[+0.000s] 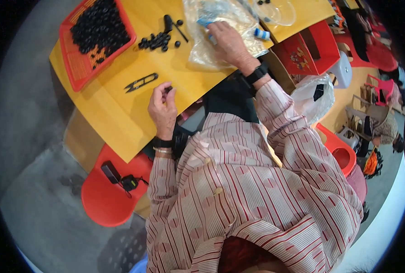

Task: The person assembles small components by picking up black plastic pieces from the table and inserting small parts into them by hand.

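Note:
My left hand (163,111) pinches a small black piece (168,89) between thumb and fingers, just over the near edge of the yellow table (116,111). A pair of black thread snips (141,83) lies a little beyond it. Farther right, my right hand (229,43) rests on a crumpled clear plastic bag (202,57). Its fingers curl over a blue-and-white thing (205,22), partly hidden under them. Right of that hand lies a small blue-and-white cylinder (262,34). Between bag and basket sits a loose pile of small black pieces (154,42), with a black rod-like piece (180,32) alongside.
A red basket (129,31) heaped with small black pieces stands at the far left. A clear dish (286,11) is at the upper right, above a red box (320,45). A red stool (104,204) holds dark devices. Other people sit at far right.

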Tool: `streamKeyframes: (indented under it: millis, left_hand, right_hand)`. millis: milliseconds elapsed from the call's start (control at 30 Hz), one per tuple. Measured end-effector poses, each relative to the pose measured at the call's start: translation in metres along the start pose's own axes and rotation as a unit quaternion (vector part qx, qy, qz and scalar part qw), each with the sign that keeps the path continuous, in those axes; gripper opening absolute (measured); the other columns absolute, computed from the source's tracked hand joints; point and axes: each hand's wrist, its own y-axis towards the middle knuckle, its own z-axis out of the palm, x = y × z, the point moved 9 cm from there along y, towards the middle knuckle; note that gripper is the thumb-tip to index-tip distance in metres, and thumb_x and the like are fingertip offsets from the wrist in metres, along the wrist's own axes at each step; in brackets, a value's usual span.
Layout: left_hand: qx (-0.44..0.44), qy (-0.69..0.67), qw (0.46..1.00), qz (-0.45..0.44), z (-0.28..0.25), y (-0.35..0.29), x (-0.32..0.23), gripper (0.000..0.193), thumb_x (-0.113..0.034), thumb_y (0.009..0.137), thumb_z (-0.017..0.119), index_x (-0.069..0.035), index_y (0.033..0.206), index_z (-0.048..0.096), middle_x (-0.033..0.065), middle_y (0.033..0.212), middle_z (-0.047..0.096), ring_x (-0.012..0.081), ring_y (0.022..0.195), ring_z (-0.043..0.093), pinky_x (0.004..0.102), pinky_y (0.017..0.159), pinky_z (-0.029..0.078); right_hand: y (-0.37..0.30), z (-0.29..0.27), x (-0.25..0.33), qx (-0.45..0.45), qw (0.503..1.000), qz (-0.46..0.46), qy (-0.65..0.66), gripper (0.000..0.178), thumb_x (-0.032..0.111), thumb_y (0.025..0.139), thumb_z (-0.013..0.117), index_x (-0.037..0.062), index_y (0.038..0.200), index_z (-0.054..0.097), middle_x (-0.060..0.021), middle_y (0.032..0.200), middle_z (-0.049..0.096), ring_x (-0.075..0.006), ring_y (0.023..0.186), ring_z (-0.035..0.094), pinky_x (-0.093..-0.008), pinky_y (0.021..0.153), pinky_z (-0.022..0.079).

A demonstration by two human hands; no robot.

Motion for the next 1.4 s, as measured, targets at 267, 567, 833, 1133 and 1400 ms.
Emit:
streamKeyframes:
  millis: [267,567,833,1133,1400]
  left_hand:
    - [-0.010,-0.069,0.997,0.024,-0.006,0.000,0.008,0.021,-0.007,0.084,0.059,-0.004,0.105,0.055,0.0100,0.082,0.060,0.0204,0.073,0.060,0.0286,0.066,0.048]
    - [0.005,-0.027,0.999,0.019,-0.005,0.000,0.002,0.023,-0.007,0.081,0.063,-0.006,0.102,0.055,0.0085,0.078,0.059,0.0203,0.067,0.059,0.0289,0.061,0.047]
    - [0.007,-0.084,0.996,0.028,-0.007,0.002,-0.006,0.019,-0.005,0.080,0.064,-0.003,0.098,0.059,0.0046,0.079,0.056,0.0135,0.066,0.054,0.0249,0.062,0.045]
    - [0.021,-0.234,0.971,-0.037,-0.011,0.000,0.013,0.017,-0.003,0.084,0.057,-0.002,0.101,0.057,0.0001,0.084,0.051,0.0080,0.075,0.049,0.0206,0.069,0.042]
    - [0.051,-0.337,0.937,-0.079,-0.002,-0.005,0.017,0.025,-0.008,0.090,0.052,0.000,0.113,0.050,0.0004,0.085,0.055,0.0062,0.076,0.049,0.0198,0.070,0.041]
  right_hand:
    - [-0.006,-0.030,0.014,-0.050,0.982,0.076,0.164,0.024,0.000,0.074,0.055,0.0028,0.098,0.056,-0.0106,0.082,0.058,-0.0257,0.078,0.056,-0.0342,0.071,0.047]
    - [-0.019,0.013,0.084,0.079,0.807,0.189,0.555,0.036,0.002,0.084,0.057,0.0081,0.120,0.057,0.0016,0.085,0.056,-0.0061,0.079,0.051,-0.0209,0.074,0.044]
    - [-0.025,0.035,0.112,0.151,0.734,0.195,0.633,0.029,0.010,0.087,0.057,0.0043,0.116,0.057,0.0015,0.091,0.058,-0.0067,0.084,0.052,-0.0223,0.078,0.043]
    - [-0.037,0.046,0.098,0.125,0.674,0.258,0.681,0.031,0.012,0.086,0.060,0.0070,0.117,0.056,0.0025,0.096,0.057,-0.0078,0.092,0.052,-0.0232,0.087,0.038]
    - [-0.031,0.044,0.115,0.120,0.652,0.242,0.709,0.031,0.009,0.086,0.059,0.0054,0.117,0.056,0.0022,0.092,0.057,-0.0074,0.087,0.052,-0.0226,0.083,0.040]
